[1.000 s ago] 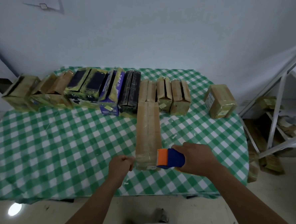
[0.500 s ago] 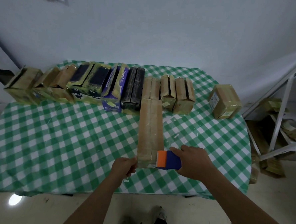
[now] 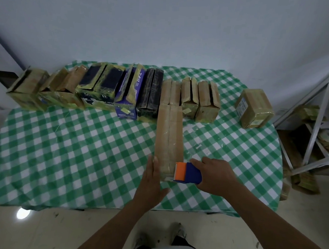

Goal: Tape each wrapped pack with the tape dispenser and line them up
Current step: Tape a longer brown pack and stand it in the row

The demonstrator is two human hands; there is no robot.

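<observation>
Head view: wrapped pack (image 3: pixel 169 136) lying lengthwise on the bench (image 3: pixel 62 147). Left hand (image 3: pixel 152 183) flat, fingers straight, against its side (steadying it, probably). Right hand (image 3: pixel 216 175) grips tape dispenser (image 3: pixel 187 173) at the pack's near end, apparently for taping.

Open green-checked tablecloth (image 3: pixel 71 147) lies left of the long brown pack (image 3: pixel 169 136), a narrower strip to its right — a row of taped packs (image 3: pixel 111 90) walls the far edge. Our left hand (image 3: pixel 152 182), right hand (image 3: pixel 216 175) and tape dispenser (image 3: pixel 191 174) crowd its near end.
</observation>
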